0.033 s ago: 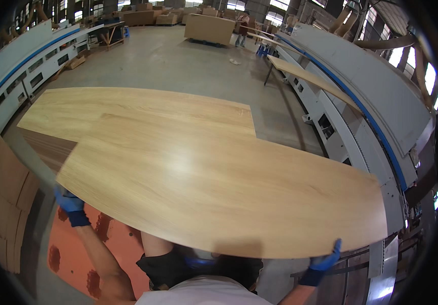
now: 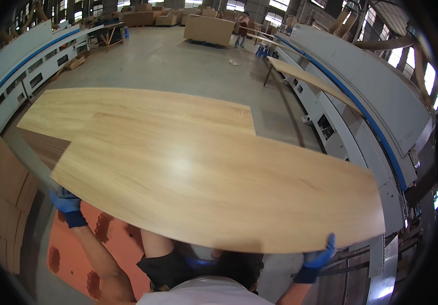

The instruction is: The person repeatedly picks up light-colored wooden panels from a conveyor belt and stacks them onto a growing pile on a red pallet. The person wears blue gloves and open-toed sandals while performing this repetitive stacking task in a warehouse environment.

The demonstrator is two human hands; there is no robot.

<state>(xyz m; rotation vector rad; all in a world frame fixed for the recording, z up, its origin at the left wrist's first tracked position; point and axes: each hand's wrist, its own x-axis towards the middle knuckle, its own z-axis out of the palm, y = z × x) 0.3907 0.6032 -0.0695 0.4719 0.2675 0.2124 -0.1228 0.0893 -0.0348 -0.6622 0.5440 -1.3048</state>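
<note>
A large light wood-grain board (image 2: 198, 188) stretches across in front of me, its near edge close to my body. My left hand (image 2: 66, 202), in a blue glove, grips its near left corner, most of the fingers hidden at the edge. At the near right edge my right hand (image 2: 319, 255), also gloved in blue, holds the board with one digit up against the rim and the others underneath, out of sight. Beyond it lies a matching board (image 2: 153, 101), partly covered by the one I hold. Dark brown board edges of a stack (image 2: 46, 147) show below at the left.
A grey machine with a blue strip (image 2: 341, 81) runs along the right, another machine (image 2: 31, 71) along the far left. Stacked panels (image 2: 5, 203) stand close at left. An orange mat (image 2: 102, 254) lies underfoot. Farther back are a brown stack (image 2: 209, 30) and a person (image 2: 242, 30).
The held board has shifted slightly left and a little away from me, covering more of the far board. Both my hands have moved slightly left with it, still gripping.
</note>
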